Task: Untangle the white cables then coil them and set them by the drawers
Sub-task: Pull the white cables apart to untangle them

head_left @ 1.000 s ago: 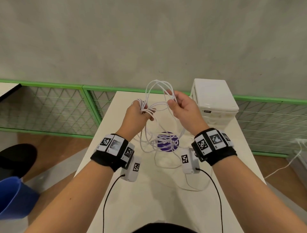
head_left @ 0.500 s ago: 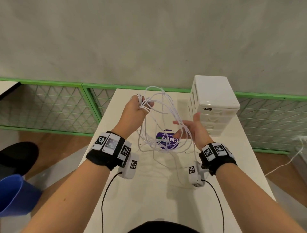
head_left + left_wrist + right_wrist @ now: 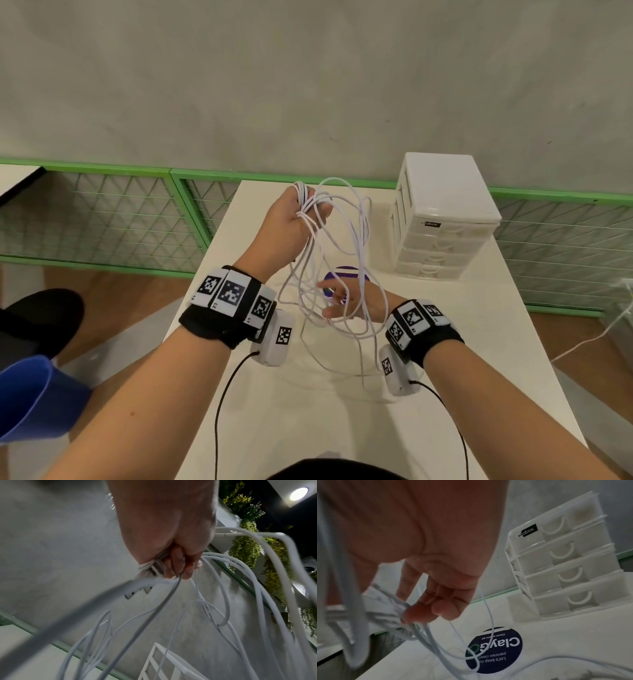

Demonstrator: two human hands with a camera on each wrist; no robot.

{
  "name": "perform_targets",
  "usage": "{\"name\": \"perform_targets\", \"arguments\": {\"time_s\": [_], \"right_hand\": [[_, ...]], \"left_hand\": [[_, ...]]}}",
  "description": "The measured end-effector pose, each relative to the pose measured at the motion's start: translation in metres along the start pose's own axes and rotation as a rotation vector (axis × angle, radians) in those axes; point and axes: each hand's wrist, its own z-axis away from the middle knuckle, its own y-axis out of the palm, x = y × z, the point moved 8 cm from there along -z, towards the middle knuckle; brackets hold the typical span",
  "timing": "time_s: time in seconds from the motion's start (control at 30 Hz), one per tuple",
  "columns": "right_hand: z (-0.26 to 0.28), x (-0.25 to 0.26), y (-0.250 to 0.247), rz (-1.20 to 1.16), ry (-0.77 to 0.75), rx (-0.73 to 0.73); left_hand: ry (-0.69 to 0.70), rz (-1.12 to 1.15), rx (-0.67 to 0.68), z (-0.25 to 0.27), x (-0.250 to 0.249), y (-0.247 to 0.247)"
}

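A tangle of white cables (image 3: 309,236) hangs in long loops from my left hand (image 3: 291,222), which grips a bunch of strands raised above the white table (image 3: 291,428). The left wrist view shows the left hand (image 3: 171,540) curled tight around the cables (image 3: 85,601). Lower down and nearer to me, my right hand (image 3: 349,301) reaches in among the hanging loops. Its fingers are loosely bent and touch some strands (image 3: 426,632) at their tips. The white drawers (image 3: 445,219) stand at the table's far right, also seen past the right hand (image 3: 436,574) as the drawers (image 3: 565,568).
A round purple sticker (image 3: 342,274) lies flat on the table under the loops. A green mesh fence (image 3: 102,219) runs behind the table along the grey wall. A blue container (image 3: 30,397) sits on the floor at the left. Thin black wrist-camera leads trail over the table's near part.
My right hand let go of the top of the loops and dropped down into the lower hanging strands. The left hand lifted its bunch of cables higher and farther away.
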Motion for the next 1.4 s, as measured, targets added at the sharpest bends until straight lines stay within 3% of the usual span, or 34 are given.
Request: {"name": "perform_targets", "arguments": {"time_s": [0.07,0.23,0.47,0.6,0.77,0.9,1.03,1.13,1.27,1.33,1.4], "right_hand": [[-0.002,-0.008,-0.008,0.015,0.002,-0.054],[0.008,-0.024,-0.065,0.122,-0.077,-0.407],[0.040,-0.072,-0.132,0.080,0.226,-0.809],[0.053,-0.106,-0.163,0.065,0.382,-0.866],[0.062,-0.094,-0.169,-0.151,0.154,-1.023],[0.055,-0.051,-0.148,-0.180,-0.150,-0.890],[0.048,-0.028,-0.139,-0.178,-0.203,-0.740],[0.048,-0.024,-0.141,-0.182,-0.217,-0.708],[0.056,-0.040,-0.148,-0.243,-0.169,-0.753],[0.055,-0.053,-0.144,-0.213,-0.062,-0.708],[0.047,-0.066,-0.132,-0.062,0.084,-0.562]], "left_hand": [[0.019,-0.018,-0.019,-0.001,-0.002,-0.007],[0.040,-0.178,-0.129,-0.004,0.007,-0.040],[0.003,-0.250,-0.233,-0.006,0.014,-0.061],[-0.051,-0.279,-0.282,-0.009,0.024,-0.076],[-0.047,-0.356,-0.289,-0.006,0.023,-0.071],[-0.072,-0.439,-0.228,-0.006,0.027,-0.063],[-0.091,-0.524,-0.319,-0.005,0.029,-0.079],[-0.154,-0.563,-0.452,0.002,0.034,-0.103],[-0.208,-0.472,-0.570,0.009,0.042,-0.125],[-0.183,-0.433,-0.527,0.006,0.042,-0.122],[-0.126,-0.424,-0.430,0.001,0.037,-0.107]]}}
